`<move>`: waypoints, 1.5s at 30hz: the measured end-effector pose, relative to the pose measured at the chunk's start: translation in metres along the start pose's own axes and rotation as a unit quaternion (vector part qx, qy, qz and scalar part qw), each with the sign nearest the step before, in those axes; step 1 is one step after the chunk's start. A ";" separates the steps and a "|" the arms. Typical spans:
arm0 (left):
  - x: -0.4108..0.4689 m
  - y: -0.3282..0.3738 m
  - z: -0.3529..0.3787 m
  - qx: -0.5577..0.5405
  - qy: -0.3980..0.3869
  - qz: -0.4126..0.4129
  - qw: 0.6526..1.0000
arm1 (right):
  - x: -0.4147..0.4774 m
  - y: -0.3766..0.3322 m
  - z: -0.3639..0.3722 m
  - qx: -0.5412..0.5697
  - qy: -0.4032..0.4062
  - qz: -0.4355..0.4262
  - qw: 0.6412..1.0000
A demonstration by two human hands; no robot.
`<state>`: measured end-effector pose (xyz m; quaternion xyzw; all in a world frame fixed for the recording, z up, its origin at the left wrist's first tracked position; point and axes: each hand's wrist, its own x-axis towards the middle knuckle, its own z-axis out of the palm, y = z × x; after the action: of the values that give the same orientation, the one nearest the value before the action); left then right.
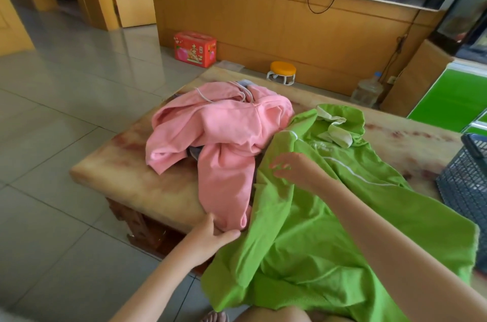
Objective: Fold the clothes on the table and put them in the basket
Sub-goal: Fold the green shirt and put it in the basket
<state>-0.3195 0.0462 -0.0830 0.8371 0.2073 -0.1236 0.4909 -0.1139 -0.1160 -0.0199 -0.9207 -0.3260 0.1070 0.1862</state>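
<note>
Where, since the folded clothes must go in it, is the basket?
The dark mesh basket is at the head view's far right edge, by the right end of the table, beside the green garment.

Left forearm (163,277): bare, entered from the lower edge and angled up and to the right. Left hand (210,236): palm turned inward, thumb raised, fingers (232,235) straight and held together, pointing right. Thumb and fingers bracketed the lower end of the pink garment (224,176); a closed pinch could not be confirmed.

Right forearm (382,229): bare, entered from the lower right corner and extended up and to the left, reaching farther forward than the left arm. Right wrist was slightly bent. Right hand (292,168): back toward the camera, fingers spread and loosely curled, tips pointing left and blurred. It held nothing. The two hands were well apart.
</note>
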 end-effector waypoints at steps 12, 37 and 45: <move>-0.029 0.024 0.011 -0.128 0.032 0.051 0.990 | 0.006 0.006 0.028 -0.221 -0.173 -0.075 0.957; -0.021 0.014 -0.045 -0.060 0.118 0.053 0.990 | 0.008 -0.019 0.005 -0.002 -0.032 -0.031 0.999; 0.004 -0.001 -0.048 -0.053 0.163 0.059 0.983 | -0.002 0.003 0.013 0.108 -0.027 -0.008 0.994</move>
<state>-0.3164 0.0900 -0.0622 0.8295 0.2410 0.0547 0.5009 -0.1174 -0.1161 -0.0327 -0.8891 -0.3249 0.1653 0.2767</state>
